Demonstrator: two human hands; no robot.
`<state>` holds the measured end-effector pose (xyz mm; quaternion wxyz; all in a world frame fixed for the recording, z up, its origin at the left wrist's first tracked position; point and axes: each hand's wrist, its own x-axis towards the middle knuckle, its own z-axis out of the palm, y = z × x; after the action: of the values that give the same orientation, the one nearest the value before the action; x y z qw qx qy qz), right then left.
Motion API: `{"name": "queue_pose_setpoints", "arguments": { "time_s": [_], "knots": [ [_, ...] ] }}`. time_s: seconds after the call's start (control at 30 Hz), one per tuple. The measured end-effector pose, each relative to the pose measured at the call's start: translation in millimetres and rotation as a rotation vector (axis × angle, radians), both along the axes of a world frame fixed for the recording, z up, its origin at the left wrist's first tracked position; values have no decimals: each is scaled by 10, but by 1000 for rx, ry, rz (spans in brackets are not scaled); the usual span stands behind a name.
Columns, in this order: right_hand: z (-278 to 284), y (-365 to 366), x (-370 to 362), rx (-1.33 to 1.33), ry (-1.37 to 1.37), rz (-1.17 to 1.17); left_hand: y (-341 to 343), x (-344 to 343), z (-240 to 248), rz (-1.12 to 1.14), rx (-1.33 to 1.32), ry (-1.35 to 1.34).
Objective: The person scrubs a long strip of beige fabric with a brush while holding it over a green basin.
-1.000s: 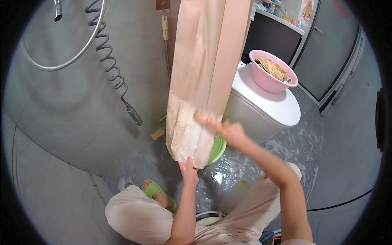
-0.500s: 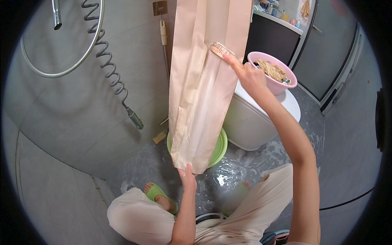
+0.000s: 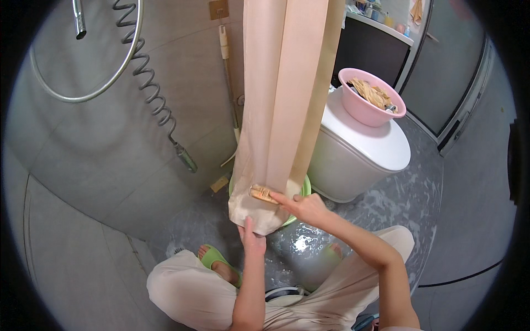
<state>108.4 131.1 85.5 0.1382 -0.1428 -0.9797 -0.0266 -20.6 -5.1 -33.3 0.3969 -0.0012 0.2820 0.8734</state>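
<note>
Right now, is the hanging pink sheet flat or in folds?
In folds: long creases run down the pink sheet, above the brush in the right hand.

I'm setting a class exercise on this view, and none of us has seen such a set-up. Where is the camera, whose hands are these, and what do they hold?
There is no robot here. A person wears two wide cameras on the head; this view comes from the left one, looking down. Its lens bends straight edges.

The left hand holds the lower end of a pale pink curtain. The right hand holds a brush against it. A green basin shows behind the curtain's lower end.

To the right, a pink basin of cloths rests on a white toilet. The grey floor looks wet.
</note>
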Motion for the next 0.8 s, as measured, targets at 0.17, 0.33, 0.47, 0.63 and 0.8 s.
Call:
{"name": "queue_pose_setpoints", "arguments": {
  "time_s": [0.17, 0.33, 0.47, 0.63, 0.8],
  "knots": [
    [267, 59, 108, 135, 177, 33, 8, 81, -24, -241, 438, -303],
    [-202, -244, 113, 148, 70, 162, 5, -56, -281, -186, 122, -84],
    [-386, 20, 85, 349, 4, 89, 33, 54, -392, -104, 58, -183],
    [524, 613, -301, 718, 206, -154, -74, -24, -543, -106, -1, -75],
    [1377, 1001, -411, 633, 336, -252, -1, 179, -480, -166, 12, -109]
  ]
}}
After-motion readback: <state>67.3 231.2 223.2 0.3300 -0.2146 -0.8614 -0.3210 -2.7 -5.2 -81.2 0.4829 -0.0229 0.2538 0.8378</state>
